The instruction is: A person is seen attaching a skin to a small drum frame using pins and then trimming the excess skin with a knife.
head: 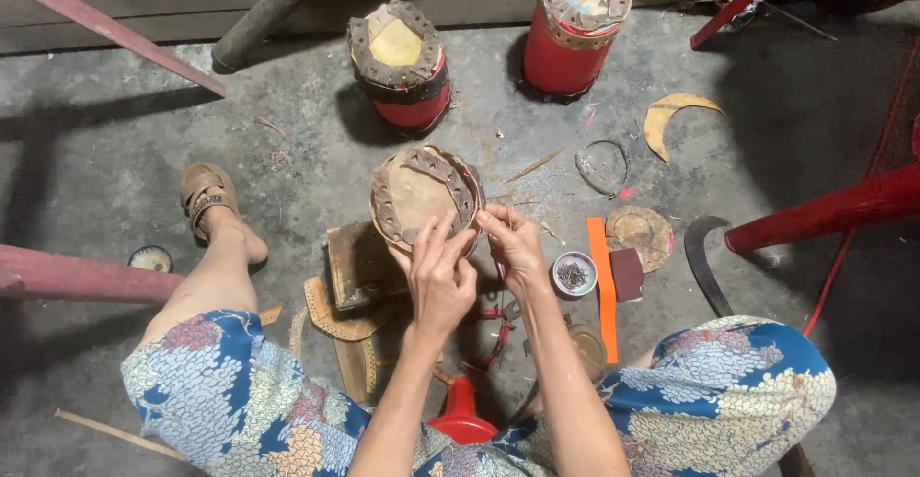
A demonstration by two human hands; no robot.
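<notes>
Head view: the person sits low over a concrete floor (144, 151), knees apart in blue patterned cloth, and works on a small round drum (425, 199) that stands on the floor just in front of them. Its tan skin head is ringed by a brown leather band punched with holes.

The left hand (439, 280) reaches up to the near rim of the drum, fingers pinched together on the leather band there. The right hand (516, 245) is at the rim just beside it, fingers closed as if gripping a lace or the band's edge; what exactly lies between them is too small to tell.

Two red drums stand further off: one (401, 65) directly beyond the work, the other (575, 26) to its right, both capped with the same kind of skin and band. Right of the hands lie a small bowl of tacks (574, 274), an orange strip (603, 285), a round leather disc (640, 235) and a curved blade (702, 261). Red-handled pliers (498, 328) lie on the floor between the forearms, and leather offcuts (340, 319) sit left of them.

To do this well, I judge the band should be kept seated evenly round the rim, one hand pinning it while the other pulls snug, so the skin stays flat without puckers
</notes>
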